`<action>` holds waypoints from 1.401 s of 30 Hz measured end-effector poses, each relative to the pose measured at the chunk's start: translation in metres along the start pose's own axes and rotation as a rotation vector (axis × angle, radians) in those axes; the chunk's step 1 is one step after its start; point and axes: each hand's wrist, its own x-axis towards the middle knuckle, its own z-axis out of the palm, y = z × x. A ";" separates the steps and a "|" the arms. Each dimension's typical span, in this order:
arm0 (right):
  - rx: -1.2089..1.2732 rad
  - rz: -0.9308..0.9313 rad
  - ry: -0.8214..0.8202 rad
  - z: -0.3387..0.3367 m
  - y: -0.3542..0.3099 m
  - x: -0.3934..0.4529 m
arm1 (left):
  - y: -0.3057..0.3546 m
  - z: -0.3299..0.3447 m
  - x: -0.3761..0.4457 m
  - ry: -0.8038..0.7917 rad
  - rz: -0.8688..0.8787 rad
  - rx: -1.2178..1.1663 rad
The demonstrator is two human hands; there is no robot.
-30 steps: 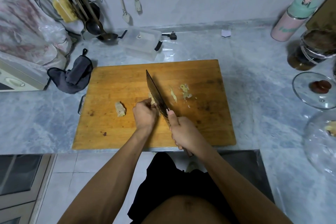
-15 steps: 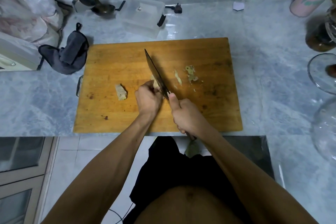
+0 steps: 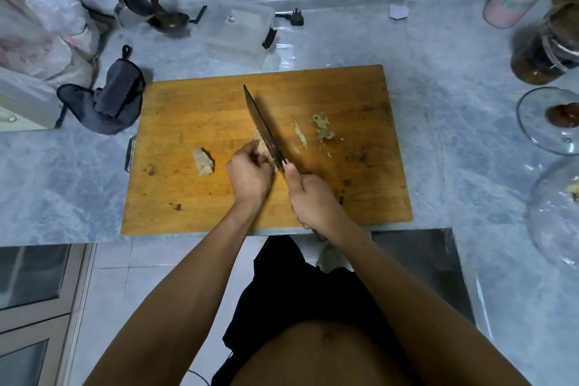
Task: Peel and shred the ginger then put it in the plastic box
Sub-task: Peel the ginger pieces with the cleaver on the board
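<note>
While the left hand curls its fingers around a ginger piece on the wooden cutting board, the right hand grips the knife. Behind the board, a clear plastic box sits on the grey marble counter.

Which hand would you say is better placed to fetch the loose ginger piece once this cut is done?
Left, probably. The left hand pins the ginger being cut and lies right beside the loose ginger piece on the cutting board. The right hand grips the knife, on the far side.
</note>
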 end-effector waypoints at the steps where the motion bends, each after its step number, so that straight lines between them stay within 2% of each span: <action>1: -0.003 0.004 -0.004 0.000 0.000 -0.001 | -0.001 0.000 0.000 0.001 -0.005 -0.003; 7: -0.128 0.004 0.024 0.004 0.007 -0.011 | 0.001 0.001 -0.003 0.022 -0.010 -0.008; 13: -0.147 0.005 0.035 0.013 -0.013 0.007 | -0.001 0.000 0.000 0.004 0.006 0.001; 21: -0.046 0.082 0.052 -0.014 0.005 0.005 | -0.001 -0.002 -0.003 -0.016 -0.009 0.000; 28: 0.031 0.046 0.063 -0.041 0.011 -0.009 | -0.002 -0.005 -0.003 0.006 -0.055 -0.030; 42: 0.018 0.016 -0.033 -0.024 0.004 -0.018 | -0.003 -0.011 -0.005 -0.008 -0.054 -0.014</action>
